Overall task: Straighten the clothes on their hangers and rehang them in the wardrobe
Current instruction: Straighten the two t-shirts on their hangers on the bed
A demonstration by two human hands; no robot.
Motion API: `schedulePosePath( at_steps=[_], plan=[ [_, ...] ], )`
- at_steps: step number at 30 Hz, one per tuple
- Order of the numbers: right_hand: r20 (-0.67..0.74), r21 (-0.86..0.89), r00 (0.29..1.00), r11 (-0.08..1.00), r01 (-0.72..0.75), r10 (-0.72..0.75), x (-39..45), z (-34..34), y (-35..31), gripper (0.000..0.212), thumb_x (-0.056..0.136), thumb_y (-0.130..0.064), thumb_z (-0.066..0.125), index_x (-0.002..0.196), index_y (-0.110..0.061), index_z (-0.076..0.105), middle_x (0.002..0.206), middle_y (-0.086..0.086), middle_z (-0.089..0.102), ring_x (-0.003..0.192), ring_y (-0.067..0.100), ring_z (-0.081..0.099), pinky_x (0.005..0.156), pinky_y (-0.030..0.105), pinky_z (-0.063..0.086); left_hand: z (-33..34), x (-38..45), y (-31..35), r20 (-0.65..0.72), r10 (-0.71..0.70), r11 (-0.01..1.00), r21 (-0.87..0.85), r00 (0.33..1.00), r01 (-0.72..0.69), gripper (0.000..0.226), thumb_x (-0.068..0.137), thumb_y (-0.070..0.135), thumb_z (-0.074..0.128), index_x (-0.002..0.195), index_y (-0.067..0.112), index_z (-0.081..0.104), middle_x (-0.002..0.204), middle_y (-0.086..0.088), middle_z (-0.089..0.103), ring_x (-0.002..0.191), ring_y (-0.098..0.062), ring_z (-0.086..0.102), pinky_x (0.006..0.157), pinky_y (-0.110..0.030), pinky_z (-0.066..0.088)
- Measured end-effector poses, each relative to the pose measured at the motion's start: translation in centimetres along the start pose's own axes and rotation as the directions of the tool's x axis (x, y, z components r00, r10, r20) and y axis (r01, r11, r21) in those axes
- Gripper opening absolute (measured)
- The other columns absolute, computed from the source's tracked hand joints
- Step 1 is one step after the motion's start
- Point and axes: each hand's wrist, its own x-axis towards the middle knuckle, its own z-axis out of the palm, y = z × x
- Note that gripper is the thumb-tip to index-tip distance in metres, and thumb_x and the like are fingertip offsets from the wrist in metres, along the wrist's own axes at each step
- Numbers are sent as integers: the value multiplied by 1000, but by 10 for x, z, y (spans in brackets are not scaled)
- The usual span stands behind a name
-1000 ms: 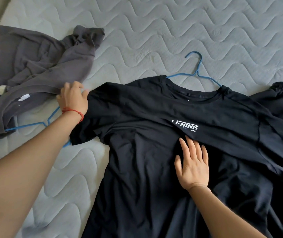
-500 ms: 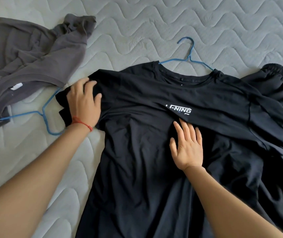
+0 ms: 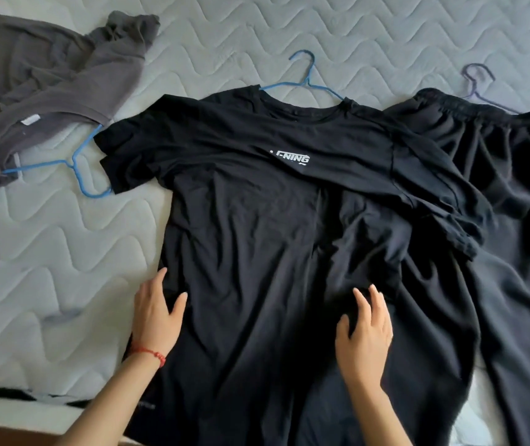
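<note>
A black T-shirt [image 3: 244, 239] lies spread across the middle of the mattress [image 3: 48, 239], its collar on a blue hanger [image 3: 305, 82] whose hook points to the far edge. The left hand [image 3: 157, 313] rests flat on the shirt's left side edge, fingers straight and released; the right hand [image 3: 365, 333] presses flat on the lower front, gripping nothing. A grey shirt [image 3: 48, 78] on another blue hanger [image 3: 73, 165] lies toward the far left corner, black trousers [image 3: 514, 194] along the right edge.

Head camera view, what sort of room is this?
Probably a bedroom: a quilted mattress serves as the work surface, with a black T-shirt and grey shirt on wire hangers laid across it.
</note>
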Motion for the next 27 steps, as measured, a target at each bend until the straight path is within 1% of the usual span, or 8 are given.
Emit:
schedulePosePath(
  at_steps=[3,6,11,14,18,22,26,27],
  plan=[
    [87,78,973,972,-222,215,-30,-18,21,53,79,1,62,130,-4,49,145,19,38,133,36,36,105,47,32,-9,-12,-2,18,-124,986,-113,992,125,54,84,13,63,131,0,40,133,-20,48,122,-37,47,101,-43,38],
    [127,89,920,920,-382,370,-49,-35,29,56,81,-5,64,133,-6,44,138,16,43,126,35,41,97,48,38,-16,-17,-10,55,-278,944,-171,959,283,41,84,20,63,117,0,48,117,-20,60,107,-39,56,88,-42,44],
    [303,172,737,726,-666,604,-62,-50,28,36,88,-26,59,117,-6,50,120,21,58,112,38,53,87,41,40,-20,-33,-34,166,-312,934,-124,935,334,37,88,29,57,91,-7,61,95,-26,66,91,-39,60,82,-43,47],
    [289,225,739,708,-670,608,-67,-57,37,23,93,-26,50,81,-6,52,103,27,64,100,42,54,79,41,39,-28,-44,-47,38,-352,927,-127,935,354,44,93,28,48,85,-14,56,93,-33,62,93,-47,57,81,-45,44],
    [186,227,714,678,-699,675,-74,-66,56,33,96,-25,41,96,3,61,108,29,61,105,44,53,80,41,37,-42,-61,-67,-112,-402,912,-143,909,385,43,96,24,42,72,-11,51,92,-39,57,85,-48,53,71,-41,36],
    [219,211,682,648,-732,698,-91,-65,74,36,96,-27,39,95,2,61,107,29,60,104,44,53,83,43,39,-38,-78,-89,-85,-435,898,-122,897,424,46,96,24,43,61,-6,44,79,-35,56,83,-48,53,68,-40,35],
    [328,361,720,623,-694,611,-105,-64,86,41,93,-35,48,61,-10,44,67,14,50,80,33,49,68,39,33,-30,-97,-98,51,-424,889,-167,904,426,44,90,39,50,67,2,52,75,-17,57,82,-38,56,70,-37,38],
    [364,395,729,612,-685,580,-108,-66,87,41,90,-36,53,59,-12,44,62,10,46,75,21,37,65,39,34,-30,-100,-98,89,-397,898,-165,913,407,42,87,41,55,73,2,58,78,-16,61,82,-35,57,70,-37,40]
  ],
)
